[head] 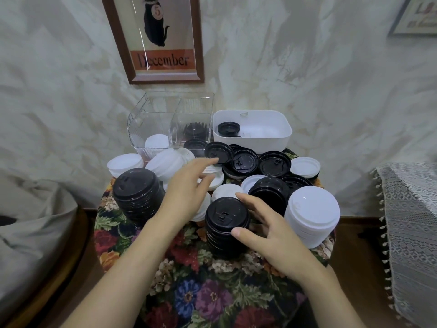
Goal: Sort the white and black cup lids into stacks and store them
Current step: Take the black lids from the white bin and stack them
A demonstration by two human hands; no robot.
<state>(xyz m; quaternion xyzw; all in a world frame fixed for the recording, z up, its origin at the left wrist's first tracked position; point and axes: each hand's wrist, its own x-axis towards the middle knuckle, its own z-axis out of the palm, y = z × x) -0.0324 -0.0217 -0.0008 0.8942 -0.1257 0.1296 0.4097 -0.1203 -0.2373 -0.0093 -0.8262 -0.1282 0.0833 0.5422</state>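
A: Which colours mark the lids?
B: The stack of black plastic cup lids [227, 223] is glossy; the stack of white plastic cup lids [312, 216] is plain.
A: And the surroundings?
B: The woven floral tablecloth [208, 287] has red, purple, blue and orange blooms on black. The white rectangular plastic bin [279, 138] is unpatterned. The brown wooden-framed poster [163, 60] shows a black cat and an orange band.

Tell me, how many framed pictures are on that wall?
2. The black cat picture marked December hangs above the clear boxes; the second picture is cut off at the upper right corner. Others may hang out of view.
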